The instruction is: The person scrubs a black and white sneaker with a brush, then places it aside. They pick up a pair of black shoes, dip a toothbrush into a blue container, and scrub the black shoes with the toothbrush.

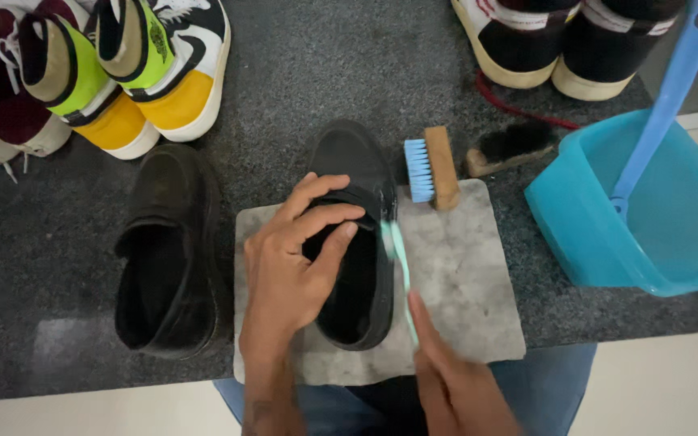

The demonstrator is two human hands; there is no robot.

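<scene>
2 hands on 1 black shoe (pixel 357 242) on a grey mat (pixel 462 282).
Left hand (pixel 292 266) grips its opening; right hand (pixel 454 379) grips a pale toothbrush (pixel 397 250) against its right edge; bare mat right.

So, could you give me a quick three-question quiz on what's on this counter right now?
1. True or false: the left hand steadies the black shoe on the grey mat.
2. What does the right hand hold? A) pale green toothbrush B) sponge C) spoon
3. Fill in: the blue-bristled wooden brush lies at the mat's ____ edge.

Key: 1 true; 2 A; 3 far.
</scene>
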